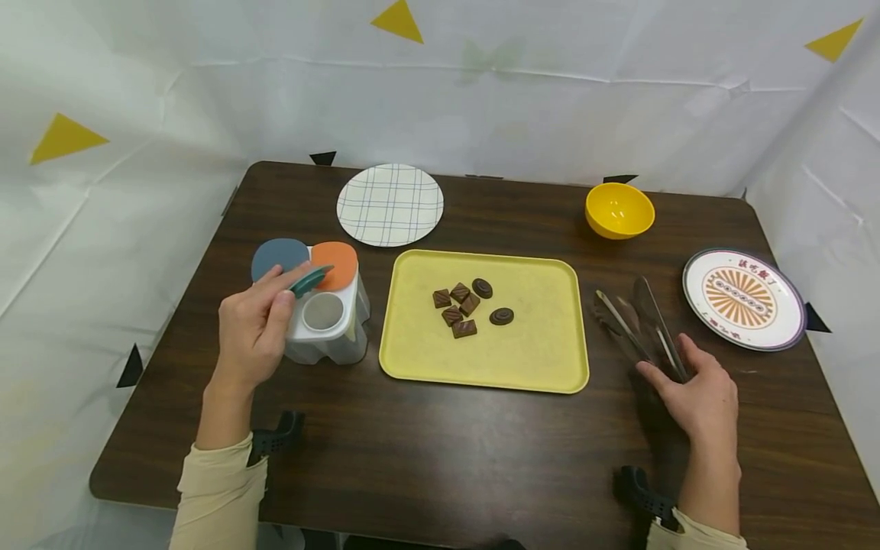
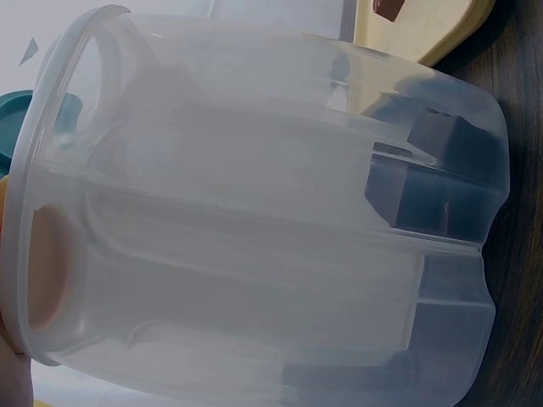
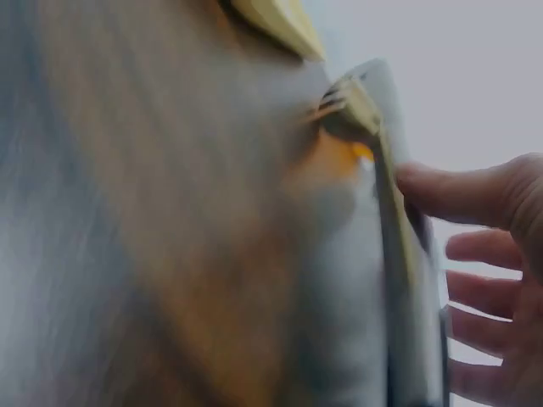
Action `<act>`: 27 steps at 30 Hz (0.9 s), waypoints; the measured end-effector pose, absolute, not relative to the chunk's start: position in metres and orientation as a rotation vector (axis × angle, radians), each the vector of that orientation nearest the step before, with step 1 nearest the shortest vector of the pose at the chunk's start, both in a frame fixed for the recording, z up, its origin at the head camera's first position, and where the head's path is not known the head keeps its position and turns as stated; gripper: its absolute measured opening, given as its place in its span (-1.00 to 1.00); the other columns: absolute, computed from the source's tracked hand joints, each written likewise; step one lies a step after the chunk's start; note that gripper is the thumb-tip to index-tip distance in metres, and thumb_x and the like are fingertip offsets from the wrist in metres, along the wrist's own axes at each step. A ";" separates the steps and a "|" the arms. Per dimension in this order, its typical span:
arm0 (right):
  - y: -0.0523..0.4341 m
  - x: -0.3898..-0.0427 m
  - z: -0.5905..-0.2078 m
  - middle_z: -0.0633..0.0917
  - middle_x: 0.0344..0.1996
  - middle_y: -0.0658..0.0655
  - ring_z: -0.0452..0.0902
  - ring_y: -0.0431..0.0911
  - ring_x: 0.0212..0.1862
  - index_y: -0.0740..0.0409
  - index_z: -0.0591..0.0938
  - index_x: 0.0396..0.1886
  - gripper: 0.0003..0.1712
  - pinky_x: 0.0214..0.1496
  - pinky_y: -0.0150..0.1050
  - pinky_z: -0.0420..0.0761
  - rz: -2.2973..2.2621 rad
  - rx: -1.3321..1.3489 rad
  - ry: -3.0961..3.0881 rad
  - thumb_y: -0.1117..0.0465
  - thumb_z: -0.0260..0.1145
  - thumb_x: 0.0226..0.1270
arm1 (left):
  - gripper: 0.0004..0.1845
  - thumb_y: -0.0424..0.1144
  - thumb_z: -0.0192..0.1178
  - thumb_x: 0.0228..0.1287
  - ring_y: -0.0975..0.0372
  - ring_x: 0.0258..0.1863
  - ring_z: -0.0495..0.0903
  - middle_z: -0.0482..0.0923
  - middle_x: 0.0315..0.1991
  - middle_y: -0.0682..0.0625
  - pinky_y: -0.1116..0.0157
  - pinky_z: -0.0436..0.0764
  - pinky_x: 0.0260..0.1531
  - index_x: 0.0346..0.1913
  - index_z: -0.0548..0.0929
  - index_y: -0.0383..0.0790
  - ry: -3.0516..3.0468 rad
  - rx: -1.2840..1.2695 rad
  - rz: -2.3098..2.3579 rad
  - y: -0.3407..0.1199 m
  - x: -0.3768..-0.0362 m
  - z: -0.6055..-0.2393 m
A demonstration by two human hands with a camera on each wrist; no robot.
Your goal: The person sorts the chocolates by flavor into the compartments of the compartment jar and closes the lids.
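Note:
A translucent container point(image 1: 347, 347) stands upright at the table's left, with a blue lid point(image 1: 278, 256) and an orange lid point(image 1: 338, 260) on top. My left hand point(image 1: 250, 332) pinches a teal lid point(image 1: 309, 281), tilted above a round opening point(image 1: 323, 312). In the left wrist view, the clear wall point(image 2: 254, 220) shows dark shapes low inside. At the right, my right hand point(image 1: 701, 397) holds a bundle of metal cutlery between thumb and fingers: a fork point(image 3: 361, 110), a knife point(image 1: 653, 309) and what looks like a spoon point(image 1: 627, 313).
Between the hands lies a yellow tray point(image 1: 536, 336) bearing several chocolates point(image 1: 464, 328). A checked plate point(image 1: 390, 205) and a yellow bowl point(image 1: 619, 211) sit along the back. A patterned plate point(image 1: 744, 299) lies right of the cutlery.

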State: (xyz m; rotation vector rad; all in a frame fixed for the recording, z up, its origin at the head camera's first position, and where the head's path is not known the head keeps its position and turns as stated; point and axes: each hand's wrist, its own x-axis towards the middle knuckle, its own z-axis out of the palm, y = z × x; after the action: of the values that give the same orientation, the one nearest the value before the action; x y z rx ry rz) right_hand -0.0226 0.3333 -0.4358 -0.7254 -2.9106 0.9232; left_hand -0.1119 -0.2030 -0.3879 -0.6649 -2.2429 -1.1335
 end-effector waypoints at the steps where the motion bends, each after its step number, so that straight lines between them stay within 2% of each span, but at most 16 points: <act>1: 0.332 -0.023 -0.433 0.31 0.38 0.43 0.17 0.39 0.37 0.19 0.22 0.50 -0.08 0.32 0.29 0.18 0.906 -0.717 -2.895 -0.08 0.36 0.28 | -0.58 -0.21 -0.06 0.36 -0.03 -0.05 0.68 0.70 -0.03 -0.08 -0.08 0.42 0.21 0.06 0.71 -0.31 -2.243 -0.666 -1.133 -0.203 -0.112 -0.388; 5: 0.322 -0.029 -0.421 0.35 0.39 0.32 0.20 0.26 0.41 0.15 0.33 0.47 -0.17 0.35 0.21 0.22 0.883 -0.639 -2.778 0.03 0.40 0.26 | -0.57 -0.20 -0.07 0.37 -0.02 -0.03 0.67 0.70 -0.02 -0.07 -0.06 0.41 0.22 0.06 0.70 -0.31 -2.245 -0.665 -1.128 -0.204 -0.112 -0.389; 8: 0.312 -0.035 -0.411 0.43 0.35 0.25 0.31 0.20 0.36 0.13 0.42 0.41 -0.24 0.28 0.19 0.35 0.887 -0.540 -2.699 0.11 0.42 0.23 | -0.58 -0.20 -0.06 0.37 -0.01 -0.03 0.67 0.69 -0.01 -0.06 -0.05 0.41 0.22 0.06 0.71 -0.30 -2.243 -0.665 -1.135 -0.204 -0.111 -0.389; 10: 0.302 -0.040 -0.405 0.49 0.30 0.23 0.39 0.17 0.29 0.14 0.47 0.37 -0.28 0.20 0.17 0.44 0.894 -0.446 -2.660 0.15 0.45 0.20 | -0.59 -0.20 -0.05 0.36 0.00 -0.05 0.68 0.69 0.00 -0.06 -0.04 0.40 0.23 0.06 0.71 -0.28 -2.242 -0.667 -1.139 -0.204 -0.111 -0.389; 12: 0.291 -0.047 -0.400 0.54 0.25 0.20 0.48 0.14 0.18 0.13 0.51 0.34 -0.30 0.12 0.00 0.54 0.905 -0.330 -2.645 0.17 0.47 0.18 | -0.60 -0.20 -0.03 0.35 0.02 -0.07 0.69 0.69 0.01 -0.06 -0.04 0.40 0.23 0.06 0.72 -0.26 -2.236 -0.674 -1.149 -0.204 -0.111 -0.389; 17: 0.255 -0.068 -0.395 0.62 0.13 0.18 0.58 0.10 0.02 0.16 0.57 0.26 -0.35 -0.01 -0.09 0.57 0.931 0.087 -2.626 0.25 0.51 0.13 | -0.62 -0.21 0.01 0.32 0.03 -0.01 0.67 0.70 -0.03 -0.05 -0.12 0.37 0.23 0.05 0.73 -0.23 -2.217 -0.713 -1.174 -0.204 -0.111 -0.388; 19: 0.237 -0.074 -0.395 0.63 0.10 0.18 0.59 0.10 0.01 0.17 0.58 0.26 -0.36 -0.02 0.05 0.58 0.936 0.245 -2.637 0.26 0.51 0.13 | -0.62 -0.20 0.03 0.30 0.00 0.04 0.65 0.71 -0.05 -0.04 -0.16 0.35 0.23 0.04 0.74 -0.23 -2.210 -0.732 -1.186 -0.204 -0.110 -0.389; 22: 0.206 -0.083 -0.394 0.62 0.11 0.15 0.58 0.07 0.05 0.14 0.56 0.28 -0.34 0.01 0.08 0.58 0.916 0.466 -2.663 0.20 0.51 0.14 | -0.62 -0.17 0.07 0.27 -0.03 0.05 0.64 0.72 -0.07 -0.05 -0.20 0.34 0.22 0.02 0.75 -0.24 -2.199 -0.748 -1.195 -0.204 -0.110 -0.389; 27: 0.151 -0.098 -0.390 0.62 0.10 0.05 0.59 -0.10 0.01 0.11 0.58 0.26 -0.37 -0.03 -0.12 0.62 0.887 0.851 -2.592 0.12 0.49 0.17 | -0.61 -0.18 0.14 0.16 -0.07 0.05 0.63 0.72 -0.06 -0.07 -0.22 0.33 0.21 0.00 0.76 -0.24 -2.193 -0.771 -1.182 -0.205 -0.110 -0.390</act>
State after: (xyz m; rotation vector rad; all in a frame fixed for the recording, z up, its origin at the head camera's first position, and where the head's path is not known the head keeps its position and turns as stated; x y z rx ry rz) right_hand -0.0980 0.1505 -0.3904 0.8512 -2.5917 0.8868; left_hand -0.1104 -0.2048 -0.3901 -0.7709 -2.1935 -1.1819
